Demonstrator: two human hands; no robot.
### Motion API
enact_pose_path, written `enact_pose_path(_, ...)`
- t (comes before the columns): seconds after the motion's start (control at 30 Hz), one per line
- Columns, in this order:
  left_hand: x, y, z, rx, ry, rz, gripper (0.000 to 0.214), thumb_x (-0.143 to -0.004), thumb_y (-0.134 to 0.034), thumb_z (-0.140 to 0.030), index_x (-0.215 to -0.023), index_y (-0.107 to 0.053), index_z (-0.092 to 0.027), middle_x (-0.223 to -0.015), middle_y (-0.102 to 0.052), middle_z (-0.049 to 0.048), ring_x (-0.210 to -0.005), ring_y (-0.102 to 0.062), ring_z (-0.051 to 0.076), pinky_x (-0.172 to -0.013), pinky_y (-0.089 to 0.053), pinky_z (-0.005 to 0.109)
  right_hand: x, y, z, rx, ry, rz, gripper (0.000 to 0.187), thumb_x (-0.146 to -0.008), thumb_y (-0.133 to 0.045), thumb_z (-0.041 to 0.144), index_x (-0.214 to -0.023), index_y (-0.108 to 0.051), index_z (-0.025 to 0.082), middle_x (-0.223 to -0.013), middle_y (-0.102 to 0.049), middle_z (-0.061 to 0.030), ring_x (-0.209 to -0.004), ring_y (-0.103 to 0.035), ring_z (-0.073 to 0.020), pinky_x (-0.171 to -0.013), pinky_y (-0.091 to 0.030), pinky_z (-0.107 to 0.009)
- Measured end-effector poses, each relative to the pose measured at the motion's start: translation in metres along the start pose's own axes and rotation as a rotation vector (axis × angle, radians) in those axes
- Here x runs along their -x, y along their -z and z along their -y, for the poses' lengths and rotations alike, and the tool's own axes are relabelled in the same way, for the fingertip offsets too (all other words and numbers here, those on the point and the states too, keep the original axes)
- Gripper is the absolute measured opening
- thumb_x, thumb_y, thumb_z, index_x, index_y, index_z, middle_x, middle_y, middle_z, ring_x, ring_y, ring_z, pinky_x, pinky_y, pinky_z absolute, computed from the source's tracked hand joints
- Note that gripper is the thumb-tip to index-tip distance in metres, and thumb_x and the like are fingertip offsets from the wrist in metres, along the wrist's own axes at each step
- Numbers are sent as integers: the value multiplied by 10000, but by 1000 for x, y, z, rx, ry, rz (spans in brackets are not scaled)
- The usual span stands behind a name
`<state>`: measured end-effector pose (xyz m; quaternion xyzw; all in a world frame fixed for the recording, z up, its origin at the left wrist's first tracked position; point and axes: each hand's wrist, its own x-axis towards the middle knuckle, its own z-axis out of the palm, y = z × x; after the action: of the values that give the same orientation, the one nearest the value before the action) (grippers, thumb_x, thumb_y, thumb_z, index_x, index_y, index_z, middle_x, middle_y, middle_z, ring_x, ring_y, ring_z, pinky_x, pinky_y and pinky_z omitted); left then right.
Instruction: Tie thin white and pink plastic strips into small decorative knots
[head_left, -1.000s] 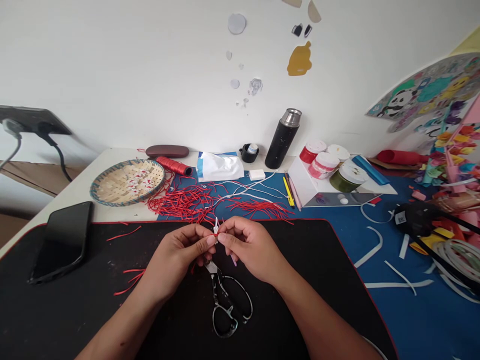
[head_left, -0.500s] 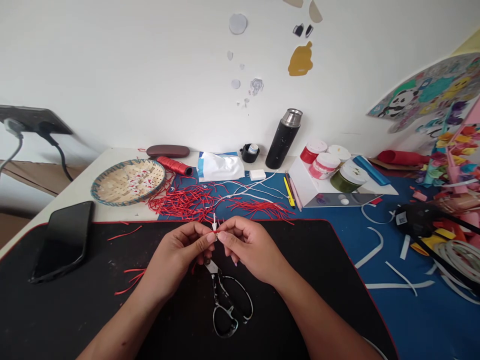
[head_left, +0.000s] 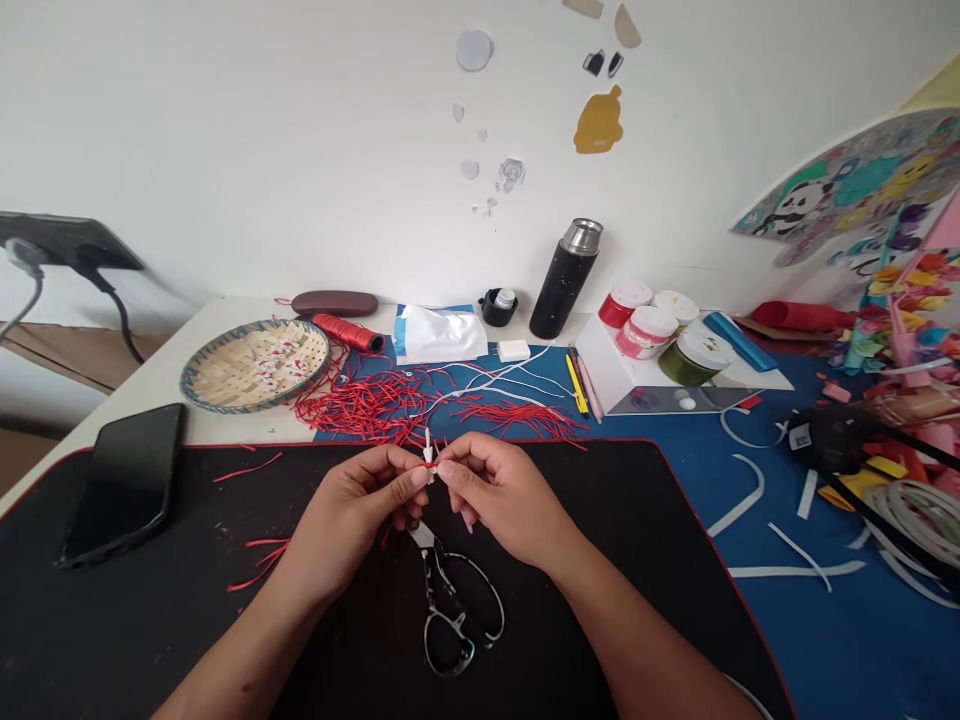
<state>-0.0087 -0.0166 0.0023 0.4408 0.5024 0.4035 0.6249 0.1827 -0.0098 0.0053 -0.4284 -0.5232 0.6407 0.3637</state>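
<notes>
Over the black mat, my left hand [head_left: 371, 490] and my right hand [head_left: 491, 490] meet with fingertips almost touching. Both pinch a short red cord [head_left: 429, 464], one hand on each side. The cord crosses a small white piece [head_left: 427, 443] that stands upright between the fingertips; its exact kind is too small to tell. Part of it is hidden behind the fingers. Just below the hands lie scissors [head_left: 450, 610], their blades partly covered by my left fingers.
Cut red cords [head_left: 360, 400] are heaped behind the mat beside a red thread spool [head_left: 349, 332]. A woven basket [head_left: 202, 385] holds small red-and-white pieces. A phone [head_left: 124, 485] lies left; white strips [head_left: 799, 571] lie right. A black flask [head_left: 564, 285] stands by the wall.
The view has shifted very slightly. Both hands keep their pinch in nearly the same place, with a little more of the red cord showing between the fingertips.
</notes>
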Motion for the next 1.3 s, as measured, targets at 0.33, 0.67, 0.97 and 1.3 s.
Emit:
enact_pose_path(0.33,-1,0,-1,-43,-37,-9,392,-785,-869,-559,-750,-751,-186,-656,-754,35,-532,-633,150,-509,-459,239,1,-1,1,7,21,-6,213,-1021,-596,371,-898,-615,198,-549,-525,77,-459,-449,-97,-482,-355,-228)
enact_pose_path(0.67,0,2,0,-57,-89,-26,356,-820,-853,-516,-733,-728,-194,-599,-698,-1,-519,-623,142,-524,-476,237,2,-1,-1,116,53,-60,245,-1011,-634,424,-902,-690,211,-591,-495,56,-524,-449,-121,-522,-355,-245)
enact_pose_path(0.97,-1,6,3,112,-39,-76,383,-733,-933,-513,-712,-738,-184,-560,-683,-11,-472,-579,114,-474,-432,206,4,-2,-2,150,40,-44,250,-1017,-625,409,-918,-753,219,-610,-507,41,-548,-460,-128,-537,-353,-251)
enact_pose_path(1.3,-2,3,3,238,-29,-66,377,-704,-972,-492,-724,-761,-180,-607,-700,-3,-516,-606,121,-503,-464,207,4,1,-3,119,21,9,231,-1024,-629,402,-1002,-770,220,-659,-554,40,-516,-434,-107,-519,-333,-248)
